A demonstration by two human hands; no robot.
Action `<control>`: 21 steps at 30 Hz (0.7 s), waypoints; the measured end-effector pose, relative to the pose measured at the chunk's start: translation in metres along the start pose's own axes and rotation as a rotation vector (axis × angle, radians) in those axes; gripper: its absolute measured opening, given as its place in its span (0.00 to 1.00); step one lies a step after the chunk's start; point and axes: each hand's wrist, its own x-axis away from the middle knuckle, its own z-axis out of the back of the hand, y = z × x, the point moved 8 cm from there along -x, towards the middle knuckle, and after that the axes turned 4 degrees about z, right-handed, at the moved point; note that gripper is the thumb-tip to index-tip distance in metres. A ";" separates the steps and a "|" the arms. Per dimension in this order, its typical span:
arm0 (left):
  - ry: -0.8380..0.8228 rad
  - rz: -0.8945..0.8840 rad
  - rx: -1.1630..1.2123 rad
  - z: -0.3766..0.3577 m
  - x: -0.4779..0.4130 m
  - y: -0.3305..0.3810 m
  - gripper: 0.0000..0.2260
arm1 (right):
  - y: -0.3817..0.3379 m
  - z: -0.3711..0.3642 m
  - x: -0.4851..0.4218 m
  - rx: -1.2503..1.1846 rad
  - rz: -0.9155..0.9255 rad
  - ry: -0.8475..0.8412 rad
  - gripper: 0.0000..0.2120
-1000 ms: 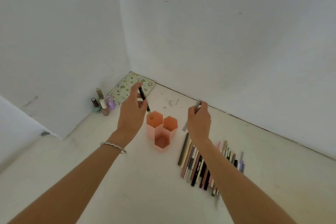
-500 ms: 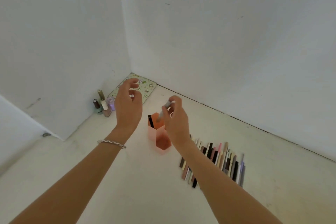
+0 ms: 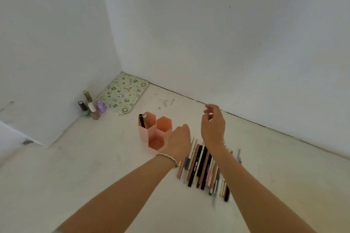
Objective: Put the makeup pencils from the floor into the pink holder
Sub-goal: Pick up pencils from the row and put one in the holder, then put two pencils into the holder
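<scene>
1. Centrally, in the head view, a translucent pink plastic holder made of three joined hexagonal tubes is seen standing upright on the pale floor, near the corner where two white walls meet.
2. Two makeup pencils are held in its far-left tube. A slim black pencil is leaned against that tube's left side, and a second pencil with a pale tip is seen just beside it.
3. A row of many makeup pencils in black, pink, beige, white and grey is laid side by side on the floor just to the right of the holder. Part of the row is covered by the two forearms.
4. The left hand is lowered between the holder and the far end of the row, with its back turned to the camera. Its fingers are hidden behind it, so it cannot be told whether anything is gripped. A thin silver bracelet is worn on that wrist.
5. The right hand is raised above the far end of the row. Its fingers are loosely curled, with nothing held in them.
6. Four small nail-polish bottles are grouped against the left wall. A flat green pad printed with cartoon figures is laid in the corner beyond them.
</scene>
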 end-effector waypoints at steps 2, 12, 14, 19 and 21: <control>-0.013 0.017 -0.107 -0.019 0.000 0.003 0.11 | 0.015 0.009 0.004 0.027 -0.026 -0.025 0.14; 0.036 0.023 -0.074 -0.024 -0.007 0.006 0.18 | 0.047 0.006 0.013 0.095 -0.054 -0.148 0.14; 0.115 -0.008 0.104 0.004 -0.016 0.010 0.18 | 0.051 -0.003 0.012 0.136 -0.077 -0.183 0.12; 0.427 -0.094 0.510 0.103 -0.031 0.008 0.23 | 0.061 -0.048 0.022 0.288 -0.163 -0.418 0.13; 0.473 -0.086 0.598 0.123 -0.030 -0.002 0.23 | 0.062 -0.064 0.027 0.379 -0.170 -0.486 0.13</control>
